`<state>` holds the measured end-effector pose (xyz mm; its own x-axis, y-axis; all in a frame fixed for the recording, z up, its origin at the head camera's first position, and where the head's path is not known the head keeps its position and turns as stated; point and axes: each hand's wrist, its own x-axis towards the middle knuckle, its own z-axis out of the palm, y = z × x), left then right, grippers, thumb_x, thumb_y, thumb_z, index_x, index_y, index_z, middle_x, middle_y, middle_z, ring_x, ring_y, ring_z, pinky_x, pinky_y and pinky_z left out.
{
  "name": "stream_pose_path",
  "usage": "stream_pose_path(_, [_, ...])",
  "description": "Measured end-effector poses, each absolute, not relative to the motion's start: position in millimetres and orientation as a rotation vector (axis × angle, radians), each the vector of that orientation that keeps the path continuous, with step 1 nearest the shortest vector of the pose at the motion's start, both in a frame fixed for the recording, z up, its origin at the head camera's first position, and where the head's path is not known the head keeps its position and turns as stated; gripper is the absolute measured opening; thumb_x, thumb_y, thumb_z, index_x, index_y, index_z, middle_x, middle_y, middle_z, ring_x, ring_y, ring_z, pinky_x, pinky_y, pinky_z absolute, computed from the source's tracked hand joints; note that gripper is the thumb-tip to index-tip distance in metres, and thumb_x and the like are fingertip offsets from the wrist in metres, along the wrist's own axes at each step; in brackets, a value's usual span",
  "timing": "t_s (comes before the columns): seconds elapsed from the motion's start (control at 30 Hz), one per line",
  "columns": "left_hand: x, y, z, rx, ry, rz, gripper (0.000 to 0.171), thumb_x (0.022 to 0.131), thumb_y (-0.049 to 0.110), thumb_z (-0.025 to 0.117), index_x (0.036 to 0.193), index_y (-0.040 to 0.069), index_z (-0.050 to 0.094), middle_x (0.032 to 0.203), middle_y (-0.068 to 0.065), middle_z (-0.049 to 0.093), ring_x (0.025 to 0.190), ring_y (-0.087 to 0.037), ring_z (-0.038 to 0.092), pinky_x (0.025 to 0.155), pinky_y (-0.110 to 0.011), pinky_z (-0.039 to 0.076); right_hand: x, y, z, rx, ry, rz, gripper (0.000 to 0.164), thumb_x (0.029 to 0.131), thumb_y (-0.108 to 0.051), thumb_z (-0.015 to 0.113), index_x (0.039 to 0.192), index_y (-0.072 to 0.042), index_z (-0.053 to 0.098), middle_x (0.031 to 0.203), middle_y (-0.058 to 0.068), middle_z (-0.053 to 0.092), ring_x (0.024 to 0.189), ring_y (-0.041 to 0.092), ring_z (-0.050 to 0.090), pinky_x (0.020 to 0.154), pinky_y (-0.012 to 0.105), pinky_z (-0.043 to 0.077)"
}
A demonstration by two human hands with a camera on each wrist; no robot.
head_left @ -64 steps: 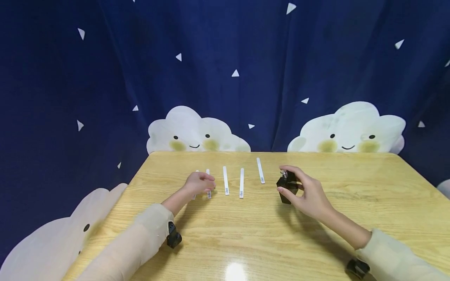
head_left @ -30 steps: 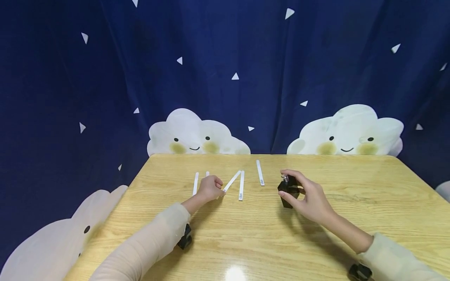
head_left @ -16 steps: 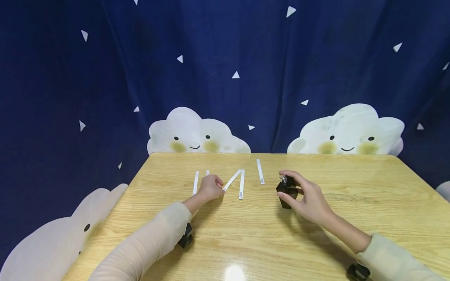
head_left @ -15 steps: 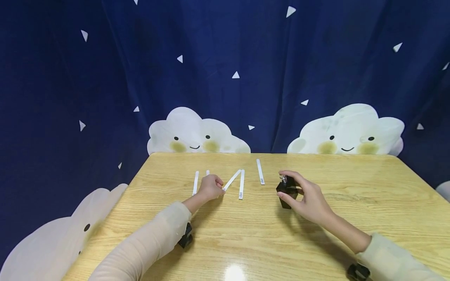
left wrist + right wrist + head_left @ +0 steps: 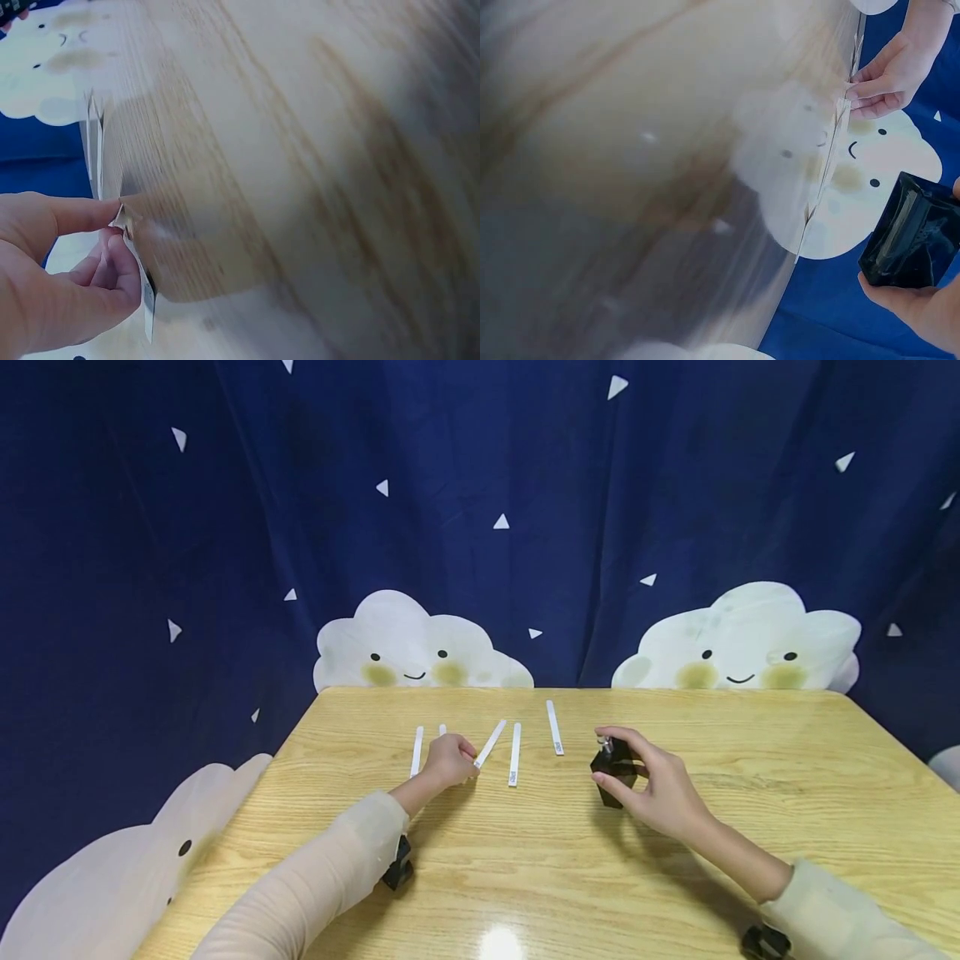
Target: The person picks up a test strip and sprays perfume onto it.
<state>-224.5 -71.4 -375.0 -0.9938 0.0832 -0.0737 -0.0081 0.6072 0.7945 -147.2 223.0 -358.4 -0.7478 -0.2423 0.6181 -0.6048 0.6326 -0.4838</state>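
Note:
My left hand [image 5: 450,762] pinches the near, labelled end of a slim white perfume test strip [image 5: 492,741] between thumb and index finger. The strip slants up and to the right from the fingertips. In the left wrist view the left fingers [image 5: 86,215] meet at a strip's end. To the right, my right hand [image 5: 663,787] grips a dark square perfume bottle [image 5: 615,762] by its sides. The index finger lies over the silver sprayer [image 5: 604,742] on top. In the right wrist view the bottle [image 5: 911,232] shows its glossy dark glass.
One test strip [image 5: 417,750] lies left of the left hand, and another [image 5: 443,728] is mostly hidden behind it. A strip [image 5: 514,756] lies just right of the pinched one; a further strip [image 5: 555,727] is farther back. The wooden table [image 5: 517,860] ends at a blue curtain [image 5: 480,460].
My left hand has moved right from the second strip to the third and taken its near end. That strip has tilted; lately its far end swung left. The right hand keeps the bottle.

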Motion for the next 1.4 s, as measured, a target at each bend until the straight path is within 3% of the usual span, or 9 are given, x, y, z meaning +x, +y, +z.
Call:
stream_pose_path(0.23, [-228,-71,-375,0.077,2.697,1.364,0.010,0.077,-0.004,0.067,0.087,-0.005,0.068,0.068,-0.007,0.065,0.052,-0.011,0.058,0.046,-0.015,0.045,-147,227,-360,0.643,-2.344,0.950,0.057,0.077,-0.012,0.080,0.128,-0.022,0.057,0.113,0.004,0.069,0.086,0.007,0.065,0.068,0.032,0.061])
stream_pose_path(0.47, [-229,-76,-373,0.014,2.621,1.408,0.012,0.082,0.006,0.068,0.093,0.002,0.071,0.088,-0.009,0.069,0.062,-0.011,0.057,0.048,-0.020,0.041,-146,228,-359,0.637,-2.346,0.937,0.056,0.077,-0.012,0.080,0.128,-0.021,0.057,0.113,0.003,0.069,0.085,0.006,0.065,0.067,0.030,0.061])
stream_pose_path(0.57, [-228,-79,-371,0.000,2.574,1.450,0.015,0.084,0.010,0.068,0.098,0.003,0.071,0.094,-0.008,0.068,0.068,-0.011,0.054,0.052,-0.021,0.040,-146,228,-359,0.640,-2.347,0.939,0.057,0.077,-0.012,0.080,0.128,-0.021,0.057,0.115,0.004,0.068,0.086,0.006,0.065,0.068,0.030,0.061])
stream_pose_path(0.83, [-226,-86,-372,-0.059,2.387,1.600,0.023,0.087,0.013,0.066,0.107,0.003,0.069,0.099,-0.008,0.069,0.079,-0.013,0.061,0.075,-0.027,0.055,-146,228,-359,0.625,-2.372,0.949,0.056,0.079,-0.013,0.079,0.129,-0.023,0.056,0.117,0.007,0.068,0.089,0.011,0.066,0.069,0.033,0.061])
stream_pose_path(1.03, [-222,-88,-373,-0.067,2.299,1.732,0.022,0.088,0.008,0.066,0.107,-0.003,0.067,0.101,-0.012,0.069,0.081,-0.012,0.065,0.081,-0.030,0.059,-148,226,-360,0.630,-2.376,0.945,0.056,0.078,-0.014,0.079,0.128,-0.024,0.057,0.118,0.006,0.067,0.090,0.014,0.066,0.069,0.033,0.062])
stream_pose_path(1.23, [-217,-89,-372,-0.020,2.173,1.860,0.025,0.087,-0.001,0.064,0.109,-0.010,0.063,0.107,-0.026,0.069,0.093,-0.026,0.071,0.086,-0.033,0.059,-150,222,-362,0.652,-2.372,0.956,0.056,0.078,-0.013,0.079,0.128,-0.023,0.057,0.118,0.006,0.067,0.089,0.014,0.066,0.069,0.033,0.062])
stream_pose_path(1.4, [-215,-89,-373,0.013,2.130,1.909,0.024,0.085,-0.004,0.064,0.107,-0.012,0.062,0.107,-0.030,0.068,0.092,-0.027,0.072,0.084,-0.033,0.060,-152,219,-361,0.659,-2.370,0.936,0.056,0.078,-0.014,0.080,0.128,-0.023,0.057,0.118,0.005,0.067,0.091,0.016,0.067,0.067,0.033,0.061])
